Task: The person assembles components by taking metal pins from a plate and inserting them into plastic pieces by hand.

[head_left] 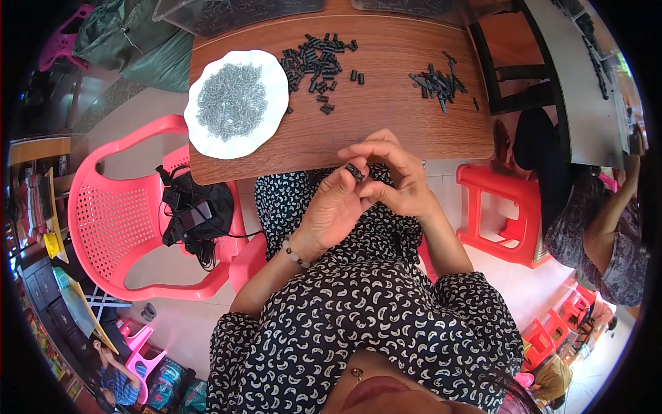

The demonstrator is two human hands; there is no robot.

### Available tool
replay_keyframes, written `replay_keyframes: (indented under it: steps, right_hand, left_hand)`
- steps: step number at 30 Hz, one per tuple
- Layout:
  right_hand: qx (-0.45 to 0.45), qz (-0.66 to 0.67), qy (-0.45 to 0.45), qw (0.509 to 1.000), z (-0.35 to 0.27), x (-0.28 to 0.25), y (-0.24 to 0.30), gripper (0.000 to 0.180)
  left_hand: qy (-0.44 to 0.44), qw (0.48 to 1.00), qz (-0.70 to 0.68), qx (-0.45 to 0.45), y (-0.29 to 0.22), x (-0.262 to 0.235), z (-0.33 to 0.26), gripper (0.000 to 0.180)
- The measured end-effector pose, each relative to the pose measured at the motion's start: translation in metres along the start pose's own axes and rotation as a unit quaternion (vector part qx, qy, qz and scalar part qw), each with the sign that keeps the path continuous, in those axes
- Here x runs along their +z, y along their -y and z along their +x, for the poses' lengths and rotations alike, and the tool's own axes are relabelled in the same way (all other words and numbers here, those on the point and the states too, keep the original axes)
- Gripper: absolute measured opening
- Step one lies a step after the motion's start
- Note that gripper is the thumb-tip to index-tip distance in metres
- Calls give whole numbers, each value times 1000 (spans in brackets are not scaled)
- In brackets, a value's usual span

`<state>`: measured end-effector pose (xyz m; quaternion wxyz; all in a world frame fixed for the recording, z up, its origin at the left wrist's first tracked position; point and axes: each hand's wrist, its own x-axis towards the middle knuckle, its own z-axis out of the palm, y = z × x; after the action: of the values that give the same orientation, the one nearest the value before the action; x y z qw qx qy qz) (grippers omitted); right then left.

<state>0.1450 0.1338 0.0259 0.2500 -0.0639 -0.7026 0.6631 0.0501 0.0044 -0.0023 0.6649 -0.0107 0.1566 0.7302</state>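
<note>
My left hand (331, 207), a beaded bracelet at its wrist, is closed on a small black cylindrical part (355, 172) just off the table's near edge. My right hand (400, 181) meets it from the other side, its thumb and fingers pinched together by the part; what sits in that pinch is too small to make out. Beyond my hands lies a heap of short black cylinders (314, 65), with a few strays toward me. Left of the heap, a white scalloped plate (278, 103) holds many tiny metal springs (231, 102). Slim black pieces (440, 86) are piled at the right.
All this rests on a brown wooden table (386, 124). Clear bins (241, 15) stand along its far side. A pink chair (110, 214) with a black bag (200, 214) is at my left, a red stool (503, 214) at my right. Another person (593, 234) is farther right.
</note>
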Motion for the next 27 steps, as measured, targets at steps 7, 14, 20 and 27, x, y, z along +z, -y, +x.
replay_keyframes:
  steps: [7, 14, 20, 27]
  right_hand:
    - [-24, 4, -44, 999, -1, -7, -3, 35]
    - [-92, -149, -13, 984, 4, -13, -3, 29]
    - [-87, -182, -20, 979, 6, -10, 1, 24]
    - [-89, -191, -27, 977, 7, -8, -1, 20]
  left_hand:
    - [-36, 999, 4, 3, -3, 6, -2, 30]
    - [-28, 1000, 11, 6, -3, 7, 0, 31]
    - [-22, 999, 28, -4, -4, 5, -2, 36]
    - [-62, 998, 30, 17, -5, 8, 0, 35]
